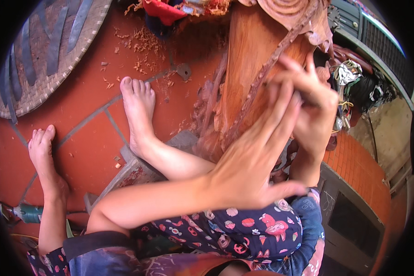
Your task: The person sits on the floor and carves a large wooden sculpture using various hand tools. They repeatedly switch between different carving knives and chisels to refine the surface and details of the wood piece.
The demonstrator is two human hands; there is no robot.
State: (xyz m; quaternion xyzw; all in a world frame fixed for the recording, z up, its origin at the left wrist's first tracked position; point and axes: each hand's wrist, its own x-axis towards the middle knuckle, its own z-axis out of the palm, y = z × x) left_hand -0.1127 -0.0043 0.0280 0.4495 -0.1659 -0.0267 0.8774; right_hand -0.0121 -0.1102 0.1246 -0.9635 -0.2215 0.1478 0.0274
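In front of me stands a carved reddish-brown wooden piece (246, 60), with scrollwork at its far end and a knobbly, branch-like ridge along it. My left hand (248, 161) reaches in over my lap, its fingers stretched out and its thumb held apart. Its fingertips overlap my right hand (315, 103) above the wood, and the two seem to touch. Spread fingers show on my right hand, though some are blurred by motion and partly hidden. Neither hand holds anything that I can see.
Wood shavings (142, 48) litter the red tiled floor. A woven tray (85, 55) with several dark strips lies far left. A green power tool (28, 212) is near left. Tangled wires (345, 110) and a dark grey box (354, 221) stand at right. My bare feet flank the floor space.
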